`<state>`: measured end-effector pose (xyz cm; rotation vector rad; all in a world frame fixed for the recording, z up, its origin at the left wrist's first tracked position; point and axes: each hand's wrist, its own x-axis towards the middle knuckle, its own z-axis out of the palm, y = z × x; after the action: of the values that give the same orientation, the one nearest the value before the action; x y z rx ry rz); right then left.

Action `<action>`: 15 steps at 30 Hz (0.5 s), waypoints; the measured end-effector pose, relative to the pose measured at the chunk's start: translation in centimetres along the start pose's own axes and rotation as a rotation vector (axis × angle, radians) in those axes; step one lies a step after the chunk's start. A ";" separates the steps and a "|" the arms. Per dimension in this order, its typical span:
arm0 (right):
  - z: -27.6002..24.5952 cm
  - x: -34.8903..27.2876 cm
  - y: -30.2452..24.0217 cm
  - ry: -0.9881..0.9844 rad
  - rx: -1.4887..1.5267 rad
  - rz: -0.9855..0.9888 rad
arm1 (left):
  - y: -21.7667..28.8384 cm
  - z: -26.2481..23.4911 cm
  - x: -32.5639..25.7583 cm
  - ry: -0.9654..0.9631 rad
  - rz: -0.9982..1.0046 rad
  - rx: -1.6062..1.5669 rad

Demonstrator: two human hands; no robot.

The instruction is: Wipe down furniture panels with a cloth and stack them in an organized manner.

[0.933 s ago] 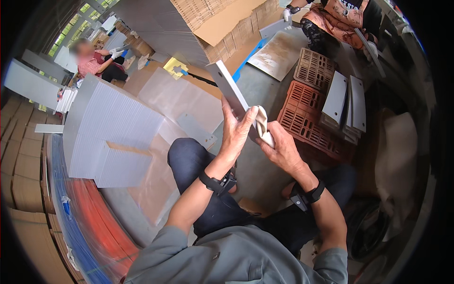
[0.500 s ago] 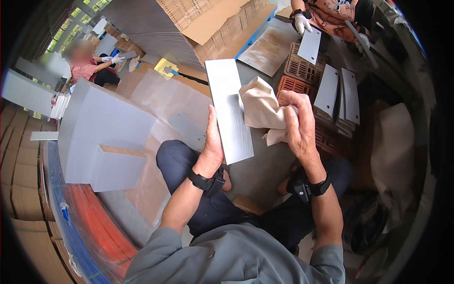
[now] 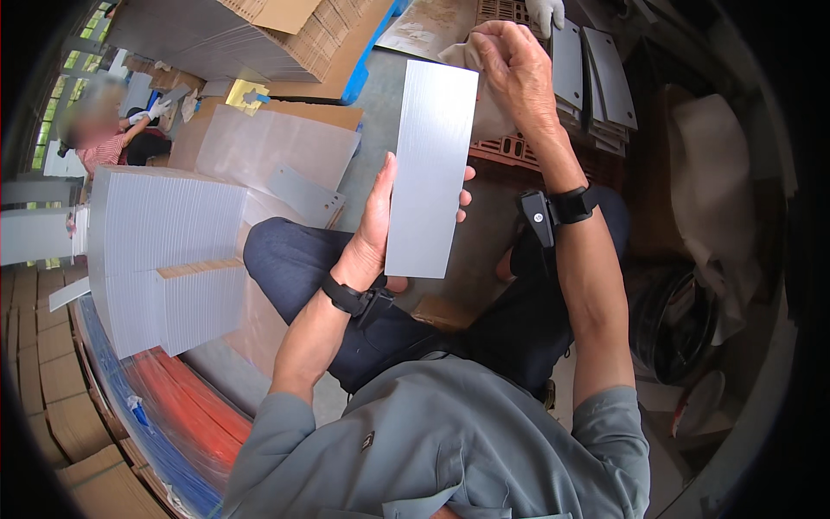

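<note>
A long, light-grey rectangular panel (image 3: 432, 173) stands raised over my lap, one broad face turned up to me. My left hand (image 3: 373, 216) is closed around its lower part, thumb along the left edge and fingertips showing past the right edge. My right hand (image 3: 523, 78) is closed on a beige cloth (image 3: 491, 117), just beyond the panel's far right corner. Part of the cloth hangs below the fingers, and part reaches behind the panel's far end. Whether the cloth touches the panel, I cannot tell.
At left stands a tall stack of grey panels (image 3: 173, 225). Loose panels (image 3: 605, 78) with holes lie on red crates (image 3: 510, 151) at right, near another person's gloved hand (image 3: 546, 13). Cardboard stacks (image 3: 311, 43) rise at the back; a second person (image 3: 108, 143) works far left.
My right hand and the cloth have moved away from the panel's middle to its far right corner. The panel has tipped slightly clockwise. The whole view has shifted, cutting off most of the co-worker.
</note>
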<state>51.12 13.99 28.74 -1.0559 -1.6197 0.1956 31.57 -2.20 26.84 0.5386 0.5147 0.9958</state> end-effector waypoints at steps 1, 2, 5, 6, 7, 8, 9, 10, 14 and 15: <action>-0.8 0.5 0.1 0.037 0.035 0.047 | 0.1 -0.1 -0.2 -0.046 -0.006 -0.057; -1.3 0.9 0.0 0.107 0.062 0.063 | 0.1 -0.2 -0.3 -0.092 -0.010 -0.113; -3.0 1.2 -1.0 0.223 0.089 -0.047 | -0.2 -0.5 -0.2 -0.083 0.002 -0.143; -3.2 1.3 -1.1 0.240 0.101 -0.071 | 0.1 -0.6 0.3 -0.093 0.013 -0.135; -3.5 1.1 -1.8 0.230 0.140 -0.061 | -0.1 -0.4 0.0 -0.086 0.021 -0.140; -3.9 1.0 -2.4 0.218 0.177 -0.050 | -0.2 -0.3 -0.2 -0.079 0.028 -0.146; -4.1 0.8 -3.1 0.213 0.179 -0.045 | 0.0 -0.2 -0.2 -0.073 0.027 -0.150; -4.1 0.7 -4.2 0.142 0.211 -0.041 | 0.6 0.1 0.1 -0.017 0.059 -0.138; -1.9 -3.0 -7.3 -0.350 0.257 -0.246 | 2.2 -0.4 0.9 -0.012 0.209 0.016; -1.0 -4.5 -7.7 -0.423 0.290 -0.286 | 2.6 0.4 1.1 0.210 0.304 0.017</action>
<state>47.73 5.91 30.69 -0.5746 -2.0265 0.4702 30.66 -0.14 28.63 0.5405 0.6407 1.3487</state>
